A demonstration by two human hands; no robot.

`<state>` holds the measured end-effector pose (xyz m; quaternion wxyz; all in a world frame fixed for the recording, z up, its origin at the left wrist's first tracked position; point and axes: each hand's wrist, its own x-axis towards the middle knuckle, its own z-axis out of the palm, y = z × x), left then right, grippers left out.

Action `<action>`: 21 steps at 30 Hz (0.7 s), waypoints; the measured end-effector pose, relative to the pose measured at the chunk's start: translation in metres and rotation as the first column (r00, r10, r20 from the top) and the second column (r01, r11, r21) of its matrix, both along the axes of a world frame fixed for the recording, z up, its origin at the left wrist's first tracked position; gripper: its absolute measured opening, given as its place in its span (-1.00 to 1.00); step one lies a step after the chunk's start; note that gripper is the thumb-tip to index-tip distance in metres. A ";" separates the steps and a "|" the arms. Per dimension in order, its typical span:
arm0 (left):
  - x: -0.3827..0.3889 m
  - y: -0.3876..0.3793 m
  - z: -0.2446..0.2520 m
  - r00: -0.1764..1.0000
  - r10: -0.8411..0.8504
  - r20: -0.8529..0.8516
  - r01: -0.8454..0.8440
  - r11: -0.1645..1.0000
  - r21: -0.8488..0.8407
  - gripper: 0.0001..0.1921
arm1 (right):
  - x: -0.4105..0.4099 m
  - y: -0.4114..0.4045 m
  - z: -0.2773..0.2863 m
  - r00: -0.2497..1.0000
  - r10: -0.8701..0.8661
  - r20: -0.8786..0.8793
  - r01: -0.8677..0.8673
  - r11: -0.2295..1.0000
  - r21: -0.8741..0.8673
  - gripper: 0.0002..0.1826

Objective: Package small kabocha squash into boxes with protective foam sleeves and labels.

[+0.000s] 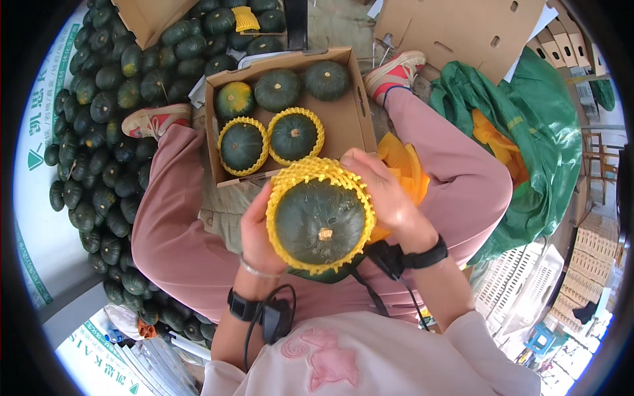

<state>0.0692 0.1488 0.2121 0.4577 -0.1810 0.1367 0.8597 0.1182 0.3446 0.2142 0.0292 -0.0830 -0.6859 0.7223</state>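
Note:
Between my two hands is a dark green squash (319, 218) with a yellow foam net (317, 168) stretched around its sides, its stem end uncovered. My left hand (260, 237) presses against its left side. On the upper right, my right hand (381, 190) grips the netted side. Just beyond stands an open cardboard box (364, 123) holding several squashes. Two in its near row, a left one (241, 147) and a right one (294, 133), wear yellow nets. The far row is bare, including one with an orange patch (235, 100). Under the held squash another green surface shows, mostly hidden.
A large heap of green squashes (106, 106) lies at the left. Orange-yellow foam nets (403, 166) rest by my right thigh. A green woven sack (545, 128) with more nets stands at the right. Flattened cardboard (460, 29) lies beyond it; white plastic crates (520, 282) stand lower right.

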 end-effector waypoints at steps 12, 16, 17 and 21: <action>0.034 -0.026 0.001 0.900 -0.013 -0.436 -0.126 0.949 -0.288 -0.17 | 0.029 -0.025 0.006 0.964 0.239 0.118 -0.236 0.971 -0.039 -0.12; 0.031 -0.029 0.005 0.914 0.035 -0.405 -0.129 0.969 -0.209 -0.15 | 0.031 -0.018 0.006 0.955 0.293 0.041 -0.227 0.814 -0.535 -0.07; 0.032 -0.030 0.006 0.929 0.056 -0.365 -0.142 0.967 -0.212 -0.15 | 0.033 -0.019 0.007 0.958 0.285 0.028 -0.228 0.818 -0.528 -0.06; 0.030 -0.024 0.016 0.871 0.071 -0.486 -0.242 0.923 -0.300 -0.11 | 0.029 -0.027 0.017 0.974 0.225 -0.019 -0.206 0.853 -0.480 -0.02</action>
